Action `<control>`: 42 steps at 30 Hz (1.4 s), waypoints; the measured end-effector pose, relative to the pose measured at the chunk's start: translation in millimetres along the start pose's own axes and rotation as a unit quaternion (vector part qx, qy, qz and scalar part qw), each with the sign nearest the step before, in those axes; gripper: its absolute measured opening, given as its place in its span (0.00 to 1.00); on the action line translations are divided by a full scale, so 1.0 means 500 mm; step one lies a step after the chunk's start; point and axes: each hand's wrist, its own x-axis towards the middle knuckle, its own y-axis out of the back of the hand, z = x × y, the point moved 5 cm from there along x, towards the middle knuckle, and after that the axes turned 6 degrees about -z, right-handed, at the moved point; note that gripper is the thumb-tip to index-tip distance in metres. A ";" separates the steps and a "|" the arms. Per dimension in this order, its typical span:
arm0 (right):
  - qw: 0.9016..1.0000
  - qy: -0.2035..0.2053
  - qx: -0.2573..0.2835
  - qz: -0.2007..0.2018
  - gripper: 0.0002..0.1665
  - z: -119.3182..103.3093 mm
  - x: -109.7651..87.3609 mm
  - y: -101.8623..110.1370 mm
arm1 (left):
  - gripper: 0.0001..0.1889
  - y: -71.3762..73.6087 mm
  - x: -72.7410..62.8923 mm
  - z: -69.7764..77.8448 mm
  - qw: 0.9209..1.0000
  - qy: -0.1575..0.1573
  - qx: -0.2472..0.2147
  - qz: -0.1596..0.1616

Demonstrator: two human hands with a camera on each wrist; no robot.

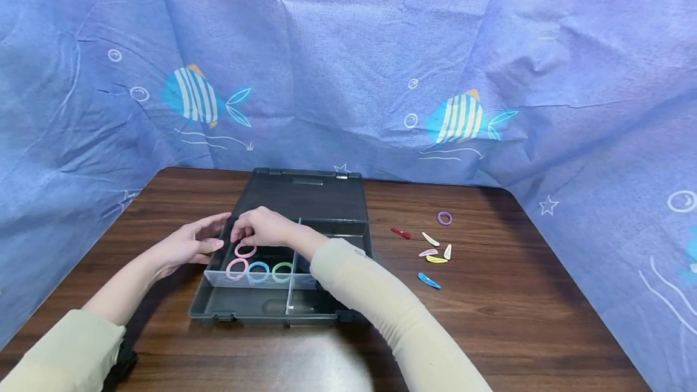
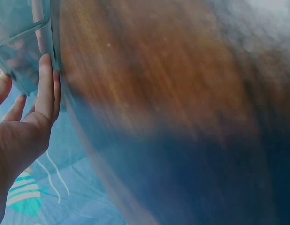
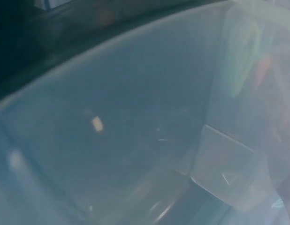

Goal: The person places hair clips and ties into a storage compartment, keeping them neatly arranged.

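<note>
A dark, see-through organizer box [image 1: 239, 301] lies with its lid [image 1: 307, 195] folded back. In its left compartment, a pink hair tie [image 1: 237, 277], a blue hair tie [image 1: 258, 280] and a green hair tie [image 1: 282, 279] stand in a row along the front divider. Behind them, my right hand [image 1: 267, 227] reaches in and pinches another pink hair tie [image 1: 245, 257], its fingertips over the ring's upper edge. My left hand [image 1: 182, 245] touches the box's left side; in the left wrist view its fingers [image 2: 44, 89] lie straight along the wall. The right wrist view is blurred.
Right of the box lie a purple hair tie [image 1: 444, 218] and several snap clips, among them a red clip [image 1: 401, 233], a yellow clip [image 1: 436, 259] and a blue clip [image 1: 429, 281]. A fish-print curtain [image 1: 348, 77] hangs behind the wooden table [image 1: 517, 295].
</note>
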 end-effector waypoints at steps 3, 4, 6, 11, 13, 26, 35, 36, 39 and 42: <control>1.000 0.002 0.014 -0.011 0.08 0.000 -0.007 0.004 | 0.40 0.002 0.003 -0.002 1.000 0.000 -0.001 -0.004; 1.000 0.003 0.018 -0.016 0.08 -0.001 -0.009 0.006 | 0.40 0.003 0.004 -0.003 1.000 0.001 0.000 -0.005; 0.999 0.004 0.020 -0.026 0.08 -0.002 -0.015 0.009 | 0.41 0.006 0.006 -0.003 1.000 0.003 -0.001 -0.008; 0.999 0.014 0.025 -0.039 0.09 -0.007 -0.032 0.020 | 0.41 0.013 0.010 0.001 1.000 0.009 0.001 -0.017; 0.999 0.018 0.025 -0.043 0.09 -0.010 -0.038 0.026 | 0.41 0.016 0.010 0.002 1.000 0.009 0.003 -0.020; 0.996 0.049 0.038 -0.058 0.11 -0.027 -0.107 0.083 | 0.40 0.023 0.018 -0.005 1.000 0.011 0.020 -0.020; 0.994 0.064 0.078 -0.030 0.10 -0.019 -0.171 0.128 | 0.40 0.025 0.018 -0.004 0.999 0.006 0.023 -0.027; 0.994 0.067 0.082 -0.022 0.10 -0.018 -0.177 0.134 | 0.40 0.025 0.018 -0.005 0.999 0.005 0.023 -0.027; 0.993 0.073 0.097 -0.004 0.09 -0.014 -0.199 0.148 | 0.40 0.023 0.021 -0.005 0.999 0.003 0.025 -0.026; 0.991 0.078 0.108 0.010 0.10 -0.008 -0.222 0.161 | 0.40 0.022 0.023 -0.004 0.999 0.001 0.026 -0.025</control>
